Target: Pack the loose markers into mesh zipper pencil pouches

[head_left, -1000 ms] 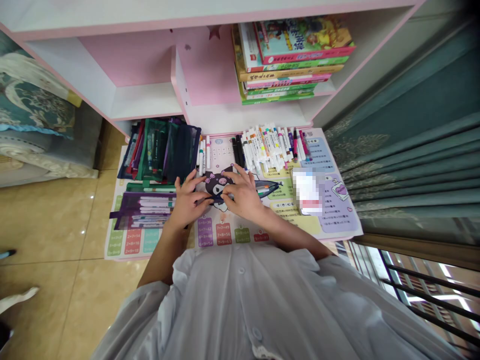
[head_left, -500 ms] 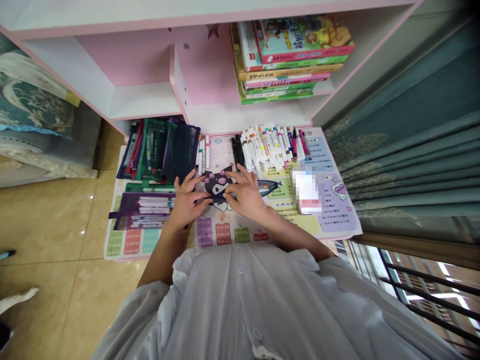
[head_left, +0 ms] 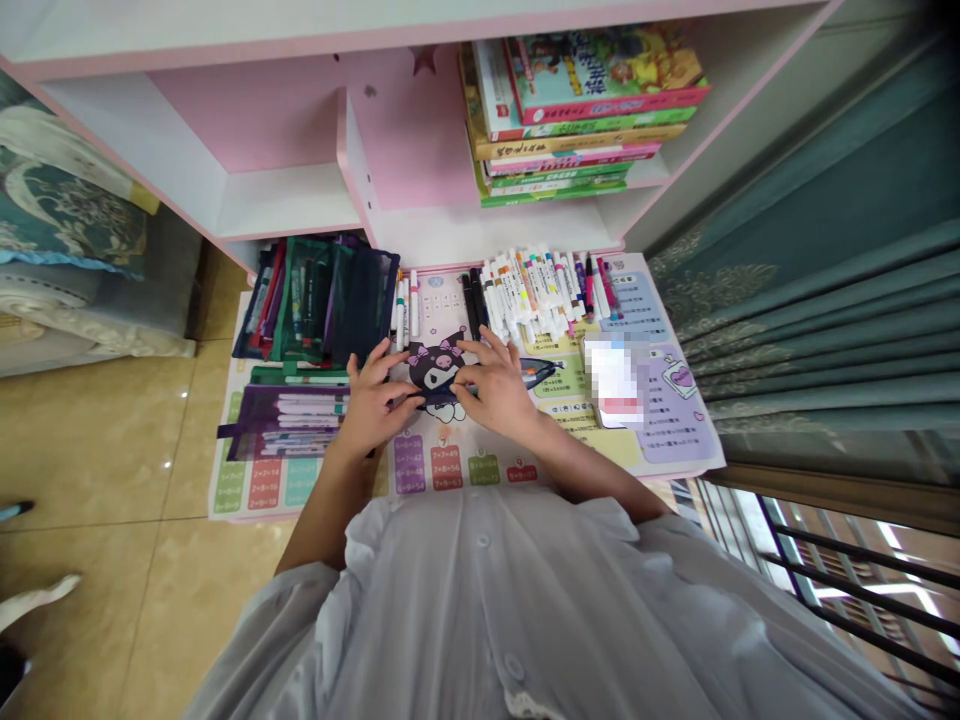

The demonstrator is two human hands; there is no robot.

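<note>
A dark pencil pouch [head_left: 437, 372] with a cartoon face lies on the colourful desk mat [head_left: 660, 440]. My left hand [head_left: 373, 405] grips its left end with bent fingers. My right hand [head_left: 496, 392] presses on its right part, fingers curled over it, and pens show through the pouch's mesh end [head_left: 541, 372] to the right. A row of white markers [head_left: 536, 290] lies just beyond my right hand. A purple mesh pouch [head_left: 281, 425] with pens lies left of my left hand.
Upright mesh pouches [head_left: 322, 300] full of pens stand at the back left of the desk. A stack of books [head_left: 577, 110] fills the pink shelf above. A small white box [head_left: 615, 380] sits right of my hands. A teal curtain [head_left: 825, 280] hangs at the right.
Both hands have stayed on the cartoon pouch with only small finger shifts. My right hand has crept slightly right along it.
</note>
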